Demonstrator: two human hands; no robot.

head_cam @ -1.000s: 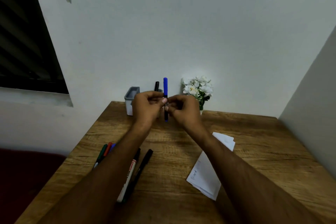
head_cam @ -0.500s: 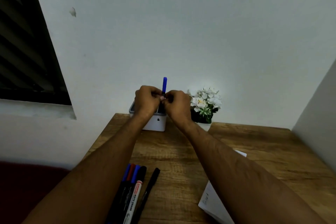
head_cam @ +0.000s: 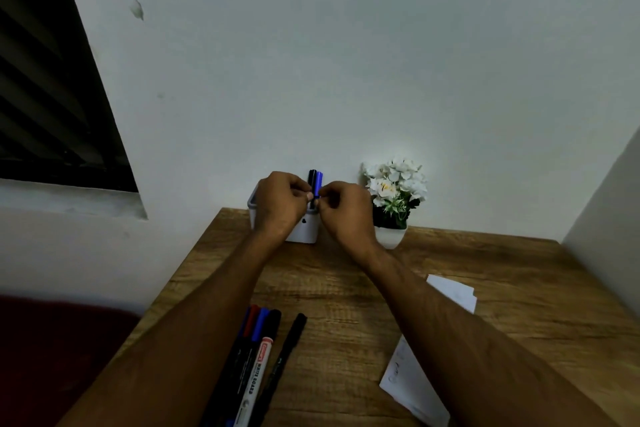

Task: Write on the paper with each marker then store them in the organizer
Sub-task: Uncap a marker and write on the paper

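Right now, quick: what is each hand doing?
Left hand: fingers pinch the blue marker over the organizer.
Right hand: fingers pinch the same marker.

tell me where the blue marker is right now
In the head view the blue marker stands upright at the far table edge, over the white organizer, pinched between both hands beside a black marker, left of the flower pot.

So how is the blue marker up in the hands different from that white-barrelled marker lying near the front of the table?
The blue marker stands upright over the organizer, beside a black marker; the white-barrelled marker lies flat on the table among other pens. The left hand and right hand pinch the blue marker, while nothing touches the white-barrelled one. The blue marker's visible top is all blue; the other has a black cap. Both are capped.
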